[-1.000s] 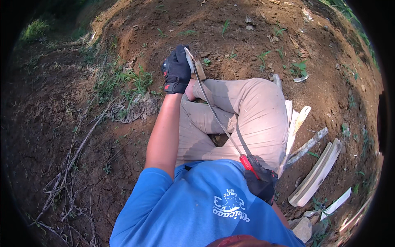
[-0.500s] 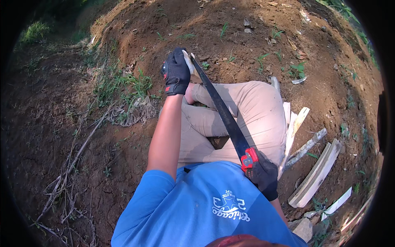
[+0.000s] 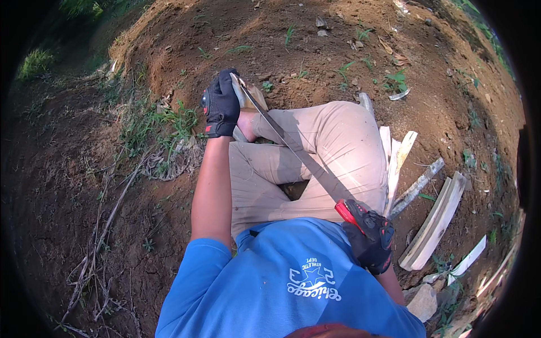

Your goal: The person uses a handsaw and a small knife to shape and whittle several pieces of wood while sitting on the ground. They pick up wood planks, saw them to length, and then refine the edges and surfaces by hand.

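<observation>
Right hand (image 3: 369, 234) clamped on a saw (image 3: 307, 159), left hand (image 3: 221, 104) on a piece of wood (image 3: 257, 96)

Both gloved hands were closed: the right wrapped around the saw's red handle (image 3: 349, 214) beside the hip, the left gripping the wood out beyond the crossed legs. Between them the blade slanted over the lap, its tip up by the left hand and the wood. The wood was small at that distance and partly behind glove and blade, so whether the teeth touched it could not be told.

The step in hand looked like work with the saw at the wood. A further stroke would call for a firm left hold, fingers kept out of the blade's line, and a straight pull past the thigh.

The saw looked long and slim, tapering toward the tip, with a dull grey face. The wood looked pale along its edge and browner on its broad side, standing just beside the bare foot (image 3: 246, 124).

Farther out, toward the right edge of the ground (image 3: 338, 56), lay split pale strips (image 3: 403, 160) by the knee, a grey stick (image 3: 417, 190), thicker pale lengths (image 3: 437, 225) side by side and, near the ground's lower right corner, a stone (image 3: 422, 302).
</observation>
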A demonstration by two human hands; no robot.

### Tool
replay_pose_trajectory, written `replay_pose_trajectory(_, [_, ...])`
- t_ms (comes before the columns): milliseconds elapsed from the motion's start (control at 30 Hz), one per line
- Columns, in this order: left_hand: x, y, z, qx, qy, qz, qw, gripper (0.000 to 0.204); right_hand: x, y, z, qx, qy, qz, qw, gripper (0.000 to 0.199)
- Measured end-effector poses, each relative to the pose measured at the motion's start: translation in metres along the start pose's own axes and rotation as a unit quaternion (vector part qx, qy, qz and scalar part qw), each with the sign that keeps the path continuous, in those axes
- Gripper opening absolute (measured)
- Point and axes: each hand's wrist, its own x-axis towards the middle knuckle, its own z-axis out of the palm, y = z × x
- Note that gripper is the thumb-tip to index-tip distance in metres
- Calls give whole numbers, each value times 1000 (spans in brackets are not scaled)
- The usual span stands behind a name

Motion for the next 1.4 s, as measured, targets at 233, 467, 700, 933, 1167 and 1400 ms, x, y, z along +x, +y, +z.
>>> replay_pose_trajectory(233, [11,-26,-5,54,-64,21,996,55,3,32,5,143,-57,115,981,47])
replay_pose_trajectory(467, [28,-87,-18,46,-70,-35,996,55,-13,49,24,37,16,-12,999,49])
replay_pose_trajectory(700, [54,-154,-10,126,-23,103,986,53,47,67,22,-13,-24,-59,998,53])
replay_pose_trajectory(933, [23,-74,-2,84,-29,22,996,54,140,87,124,78,77,-122,986,60])
replay_pose_trajectory(1167, [30,-77,-20,34,-96,3,995,54,139,73,155,698,-392,161,577,39])
replay_pose_trajectory(1400, [21,-33,-24,87,-151,69,982,54,132,72,125,711,-373,197,563,29])
